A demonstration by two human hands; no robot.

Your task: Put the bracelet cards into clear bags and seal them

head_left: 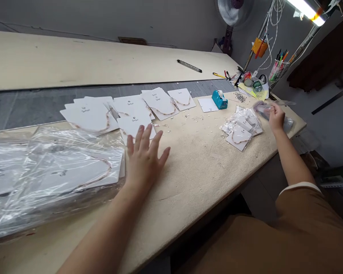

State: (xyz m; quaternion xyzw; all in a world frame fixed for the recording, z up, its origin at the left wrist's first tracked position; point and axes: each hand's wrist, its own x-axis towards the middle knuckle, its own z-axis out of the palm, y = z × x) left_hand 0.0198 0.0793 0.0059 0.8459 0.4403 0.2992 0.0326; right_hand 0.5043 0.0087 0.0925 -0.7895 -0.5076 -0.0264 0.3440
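My left hand hovers open, fingers spread, over the wooden table, its fingertips near a white necklace card. Several more white cards with bead necklaces lie fanned out beyond it. Beside its wrist sits a stack of bagged necklace cards in clear plastic. My right hand reaches far right and its fingers close on a clear plastic bag. A small pile of bagged cards lies just left of that hand.
A teal tape dispenser stands by a blank card. A black marker lies further back. Tape rolls and a pen cup crowd the far right corner. A fan stands behind.
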